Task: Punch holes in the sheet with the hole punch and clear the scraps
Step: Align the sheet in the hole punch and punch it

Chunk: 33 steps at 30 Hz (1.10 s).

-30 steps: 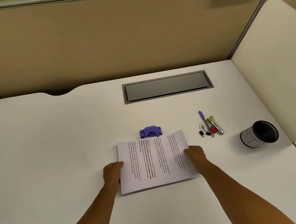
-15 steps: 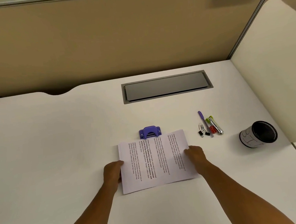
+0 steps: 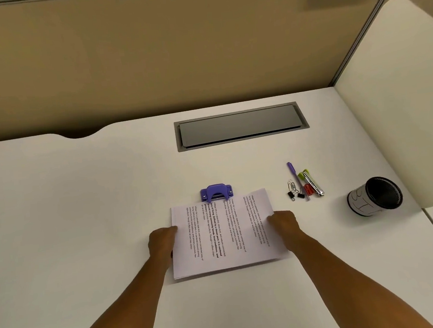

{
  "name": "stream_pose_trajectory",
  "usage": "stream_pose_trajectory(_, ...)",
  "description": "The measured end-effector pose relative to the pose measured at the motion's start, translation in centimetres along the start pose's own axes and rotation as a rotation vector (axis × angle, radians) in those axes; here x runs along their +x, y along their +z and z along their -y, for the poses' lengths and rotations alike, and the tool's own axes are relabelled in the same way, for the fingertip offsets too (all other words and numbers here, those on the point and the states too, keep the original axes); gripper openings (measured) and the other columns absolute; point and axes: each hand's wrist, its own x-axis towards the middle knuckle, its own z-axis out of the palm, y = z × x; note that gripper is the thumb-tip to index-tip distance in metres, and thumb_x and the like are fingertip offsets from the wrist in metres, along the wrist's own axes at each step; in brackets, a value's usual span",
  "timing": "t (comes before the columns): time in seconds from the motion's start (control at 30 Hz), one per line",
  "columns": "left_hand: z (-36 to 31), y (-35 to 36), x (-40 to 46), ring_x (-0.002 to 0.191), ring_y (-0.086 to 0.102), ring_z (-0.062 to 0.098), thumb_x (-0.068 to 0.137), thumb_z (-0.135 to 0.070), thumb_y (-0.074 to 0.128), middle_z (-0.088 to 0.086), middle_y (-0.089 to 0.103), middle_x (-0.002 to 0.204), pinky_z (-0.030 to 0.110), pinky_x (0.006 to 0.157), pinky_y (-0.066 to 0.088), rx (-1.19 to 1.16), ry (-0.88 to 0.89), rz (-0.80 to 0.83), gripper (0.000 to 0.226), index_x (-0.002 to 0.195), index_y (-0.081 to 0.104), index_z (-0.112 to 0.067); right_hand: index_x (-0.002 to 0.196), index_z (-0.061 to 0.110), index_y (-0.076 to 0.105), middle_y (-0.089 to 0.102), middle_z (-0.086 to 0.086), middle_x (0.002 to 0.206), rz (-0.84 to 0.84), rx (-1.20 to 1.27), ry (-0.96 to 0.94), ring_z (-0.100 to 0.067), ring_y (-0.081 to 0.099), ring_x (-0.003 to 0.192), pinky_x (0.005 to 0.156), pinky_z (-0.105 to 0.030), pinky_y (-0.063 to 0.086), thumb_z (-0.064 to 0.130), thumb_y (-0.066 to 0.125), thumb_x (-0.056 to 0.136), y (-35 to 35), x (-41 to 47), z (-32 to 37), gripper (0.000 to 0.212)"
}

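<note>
A printed white sheet (image 3: 223,233) lies on the white desk (image 3: 83,216), text running sideways. Its far edge sits in the mouth of a small purple hole punch (image 3: 216,192) that stands just behind it. My left hand (image 3: 162,241) grips the sheet's left edge. My right hand (image 3: 283,223) grips its right edge, with the fingers on top of the paper. Both forearms reach in from the bottom of the view. I see no paper scraps on the desk.
To the right lie a purple pen (image 3: 293,173), a small stapler (image 3: 312,182), paper clips and binder clips (image 3: 293,192). A black mesh cup (image 3: 376,196) lies tipped on its side further right. A grey cable hatch (image 3: 240,125) is set in the desk behind; partition walls enclose it.
The sheet has shifted very slightly; both hands keep their hold on its side edges, and the punch has not moved.
</note>
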Motion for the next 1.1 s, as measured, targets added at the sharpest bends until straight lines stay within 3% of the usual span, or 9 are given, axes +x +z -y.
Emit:
stream_pose_trajectory(0.17,-0.4,-0.1,0.1,0.090,0.062,0.037,0.097,-0.020,0.058,0.023,0.067,0.100,0.053,0.094,0.054,-0.031,-0.010,0.019,0.017,0.085,0.059,-0.007,0.077,0.007,0.057,0.062,-0.013,0.084,-0.015,0.006,0.038,-0.024,0.054,0.070,0.061,-0.027,0.038,0.005,0.051,0.093,0.2,0.6,0.2,0.018)
stream_pose_trajectory(0.37,-0.7,-0.2,0.0,0.083,0.063,0.034,0.095,-0.022,0.059,0.014,0.066,0.087,0.045,0.080,0.052,-0.028,-0.013,0.015,0.019,0.079,0.059,-0.012,0.094,0.001,0.060,0.063,-0.019,0.099,-0.023,0.032,0.095,-0.030,0.054,0.087,0.075,-0.035,0.039,0.007,0.055,0.092,0.3,1.0,0.1,0.008)
stream_pose_trajectory(0.5,-1.0,0.1,0.0,0.086,0.064,0.035,0.096,-0.023,0.060,0.014,0.066,0.087,0.051,0.091,0.055,-0.007,-0.012,0.018,0.021,0.078,0.059,-0.012,0.105,-0.002,0.063,0.066,-0.021,0.105,-0.035,0.033,0.111,-0.032,0.057,0.089,0.076,-0.035,0.042,0.009,0.054,0.093,0.2,1.0,0.1,0.019)
stream_pose_trajectory(0.8,-1.5,0.2,0.7,0.081,0.061,0.033,0.095,-0.022,0.060,0.014,0.064,0.084,0.041,0.077,0.049,0.011,-0.003,-0.007,0.022,0.077,0.059,-0.008,0.091,0.004,0.059,0.062,-0.017,0.097,-0.032,0.047,0.078,-0.030,0.054,0.085,0.068,-0.030,0.039,0.008,0.053,0.094,0.5,1.3,0.7,0.007)
stream_pose_trajectory(1.1,-1.8,0.2,1.4,0.077,0.058,0.033,0.092,-0.020,0.060,0.015,0.061,0.078,0.040,0.073,0.046,0.056,0.017,-0.034,0.024,0.072,0.057,-0.006,0.087,0.006,0.059,0.062,-0.014,0.094,-0.034,-0.002,0.077,-0.026,0.054,0.077,0.062,-0.027,0.038,0.008,0.049,0.094,0.9,2.0,1.5,0.011)
